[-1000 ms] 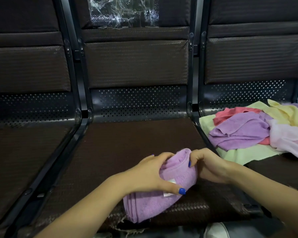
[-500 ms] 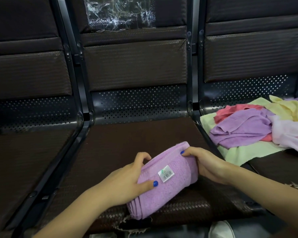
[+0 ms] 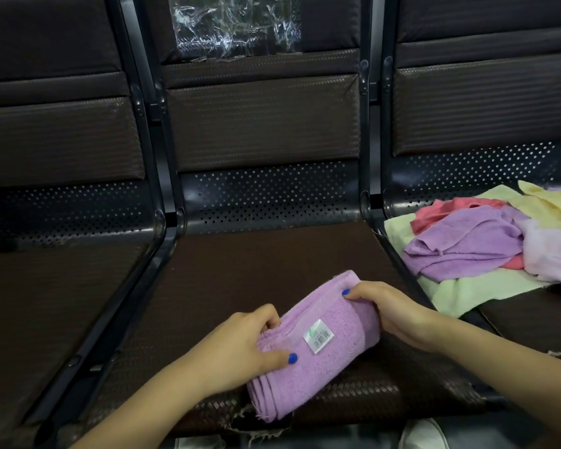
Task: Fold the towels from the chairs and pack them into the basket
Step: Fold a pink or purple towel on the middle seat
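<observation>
From the head view, a folded lilac towel [image 3: 318, 348] is lying slantwise on the dark woven seat of the middle chair [image 3: 240, 273], its layered open edges pointing toward the near seat rim and its far corner reaching away. The left hand [image 3: 240, 348] is gripping the towel's left long edge, the thumb with its blue-painted nail pressing on the top face and the curled fingers tucking over the edge just beyond it. The right hand [image 3: 392, 312] is holding the towel's far right end, its fingers curling round the fold and one blue-nailed fingertip resting on the top near the far corner. Between the two hands, a white barcode label [image 3: 318, 340] is showing on the towel's upper face, nearer the left thumb. Beyond the right hand and to its right, a loose pile of unfolded towels [image 3: 486, 241] in lilac, coral, pale green, yellow and pale pink is lying on the seat of the right chair [image 3: 531, 315]. Far beyond both hands, a crinkled clear plastic sheet [image 3: 237, 25] is sticking to the middle chair's backrest. The basket is not appearing in this view.
</observation>
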Available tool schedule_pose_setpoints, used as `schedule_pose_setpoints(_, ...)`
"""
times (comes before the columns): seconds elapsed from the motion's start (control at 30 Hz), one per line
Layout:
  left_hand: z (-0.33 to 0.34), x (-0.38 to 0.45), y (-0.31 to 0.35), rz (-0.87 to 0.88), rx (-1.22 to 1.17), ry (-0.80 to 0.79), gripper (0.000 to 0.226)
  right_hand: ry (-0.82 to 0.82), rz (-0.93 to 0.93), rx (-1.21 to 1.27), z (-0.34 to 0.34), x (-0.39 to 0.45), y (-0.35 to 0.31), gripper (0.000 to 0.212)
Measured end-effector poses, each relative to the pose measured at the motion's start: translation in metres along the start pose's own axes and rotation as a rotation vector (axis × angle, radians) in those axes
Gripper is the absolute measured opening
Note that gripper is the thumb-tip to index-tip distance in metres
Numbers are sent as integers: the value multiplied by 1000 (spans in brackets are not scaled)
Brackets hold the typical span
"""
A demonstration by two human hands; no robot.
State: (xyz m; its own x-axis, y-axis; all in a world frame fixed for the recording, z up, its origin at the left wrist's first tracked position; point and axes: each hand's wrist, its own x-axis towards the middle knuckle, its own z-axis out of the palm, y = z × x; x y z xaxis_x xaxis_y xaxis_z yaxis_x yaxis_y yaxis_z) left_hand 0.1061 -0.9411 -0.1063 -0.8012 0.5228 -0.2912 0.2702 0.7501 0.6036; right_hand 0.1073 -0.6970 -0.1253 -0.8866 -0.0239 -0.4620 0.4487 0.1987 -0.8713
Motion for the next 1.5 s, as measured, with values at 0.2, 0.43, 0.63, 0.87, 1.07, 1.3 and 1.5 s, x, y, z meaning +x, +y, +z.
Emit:
schedule_pose_setpoints(0.2,-2,3,1,-246,-684,97,33,72,-164,-382,15,3,6,25)
schedule_pose_setpoints(0.43,6,10,-15,-387,-450,-46,19,189,-74,-796,36,10,3,27)
schedule_pose_setpoints(0.63,13,20,-13,-74,408,-6,26,172,59,-965,22,21,4,43)
schedule_pose_setpoints(0.87,12,37,-23,-27,181,3,36,82,-27,-838,14,23,8,32)
schedule_pose_setpoints(1.07,7,39,-22,-213,-369,-271,86,-191,-137,-402,-17,10,8,32)
schedule_pose_setpoints(1.3,18,34,-4,12,-213,-210,81,-109,-152,68,-24,-3,-1,24)
schedule_pose_setpoints(1.5,23,29,28,46,-508,-51,40,89,-248,372,-37,-11,-28,26)
